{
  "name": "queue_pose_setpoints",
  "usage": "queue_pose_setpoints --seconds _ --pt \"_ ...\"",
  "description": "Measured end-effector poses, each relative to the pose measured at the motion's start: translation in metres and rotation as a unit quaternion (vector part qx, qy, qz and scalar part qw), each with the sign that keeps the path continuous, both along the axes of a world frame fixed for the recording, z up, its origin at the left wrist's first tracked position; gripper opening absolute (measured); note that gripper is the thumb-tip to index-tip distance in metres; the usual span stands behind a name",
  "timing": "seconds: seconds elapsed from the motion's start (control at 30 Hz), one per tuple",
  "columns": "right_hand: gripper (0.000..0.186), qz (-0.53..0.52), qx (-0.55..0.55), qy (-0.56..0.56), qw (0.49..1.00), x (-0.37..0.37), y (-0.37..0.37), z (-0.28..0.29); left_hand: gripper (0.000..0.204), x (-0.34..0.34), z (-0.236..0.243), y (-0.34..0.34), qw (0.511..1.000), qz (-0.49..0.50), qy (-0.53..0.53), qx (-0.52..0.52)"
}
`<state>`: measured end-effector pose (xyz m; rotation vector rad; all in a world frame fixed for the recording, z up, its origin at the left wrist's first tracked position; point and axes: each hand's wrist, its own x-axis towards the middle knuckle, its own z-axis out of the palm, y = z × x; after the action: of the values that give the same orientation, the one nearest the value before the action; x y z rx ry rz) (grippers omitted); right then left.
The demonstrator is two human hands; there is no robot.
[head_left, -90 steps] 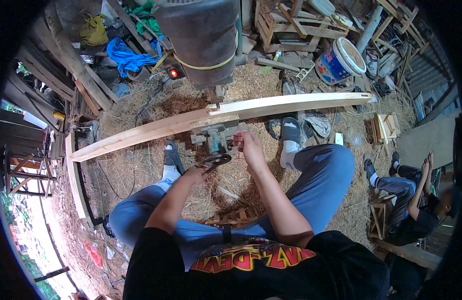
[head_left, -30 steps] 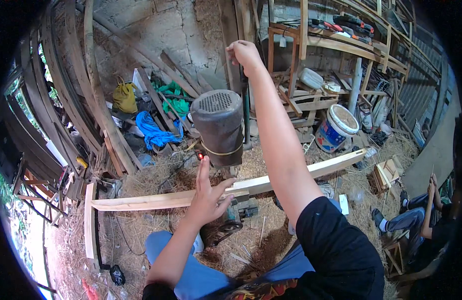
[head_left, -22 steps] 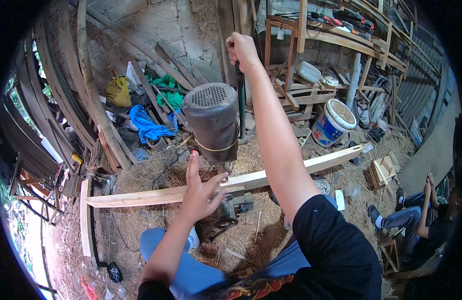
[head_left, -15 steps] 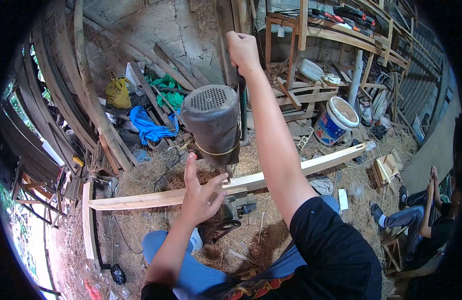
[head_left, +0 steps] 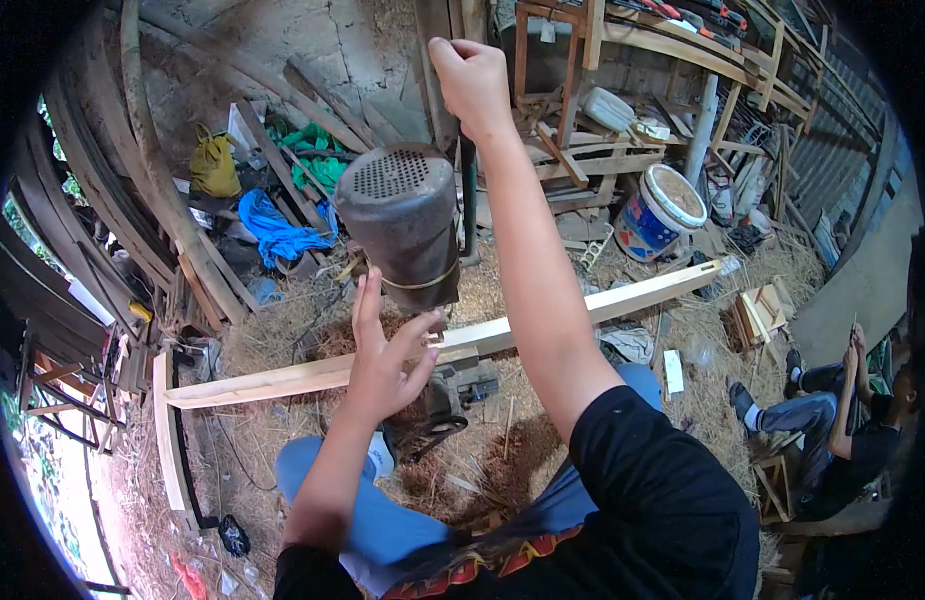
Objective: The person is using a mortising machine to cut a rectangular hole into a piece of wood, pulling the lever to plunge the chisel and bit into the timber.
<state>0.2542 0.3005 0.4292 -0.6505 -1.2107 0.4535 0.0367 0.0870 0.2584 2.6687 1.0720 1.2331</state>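
Observation:
In front of me stands a dark machine with a perforated-top motor housing [head_left: 397,225], a cutting bit showing beneath it. A long pale wooden beam [head_left: 267,382] lies across the machine's base, under the bit. My right hand [head_left: 472,85] is raised high behind the motor, its fist closed around the top of a dark upright lever [head_left: 468,200]. Just below the motor, my left hand [head_left: 387,365] is open with its fingers spread, its fingertips close to the housing and the bit. Whether they touch it I cannot tell. A metal clamp part [head_left: 472,387] sits below the beam.
A second pale plank [head_left: 170,440] lies at the left. Beyond the beam stands a blue-and-white bucket [head_left: 662,215]. Wood shavings and straw cover the floor. Another person [head_left: 832,420] sits at the right. Blue cloth [head_left: 277,228] and leaning boards [head_left: 132,170] line the back left.
The whole view has shifted slightly, with things now a little further left and up. Both hands keep nearly the same pose. The other person's head has come into view.

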Motion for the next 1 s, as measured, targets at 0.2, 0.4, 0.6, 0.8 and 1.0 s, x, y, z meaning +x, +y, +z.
queue_pose_setpoints --seconds 0.2,0.4,0.6,0.8,1.0 --pt "0.041 -0.004 0.021 0.003 1.0 -0.001 -0.001 -0.002 0.047 0.002 -0.003 0.004 1.0 0.01 -0.006 0.004" --pt "0.039 -0.075 0.018 -0.037 0.996 0.0 -0.009 0.004 0.049 -0.002 0.003 0.012 0.998 0.029 -0.025 0.043" --pt "0.035 -0.083 -0.026 -0.038 0.995 0.0 -0.013 0.013 0.058 -0.002 0.01 0.029 0.994 0.049 -0.046 0.086" --pt "0.037 -0.021 -0.026 -0.002 0.999 0.005 0.024 0.008 0.063 0.013 0.025 0.032 0.985 0.071 -0.099 0.12" --pt "0.04 -0.026 0.044 -0.011 0.999 -0.002 -0.029 0.002 0.061 0.016 0.021 0.017 0.985 0.082 -0.118 0.093"
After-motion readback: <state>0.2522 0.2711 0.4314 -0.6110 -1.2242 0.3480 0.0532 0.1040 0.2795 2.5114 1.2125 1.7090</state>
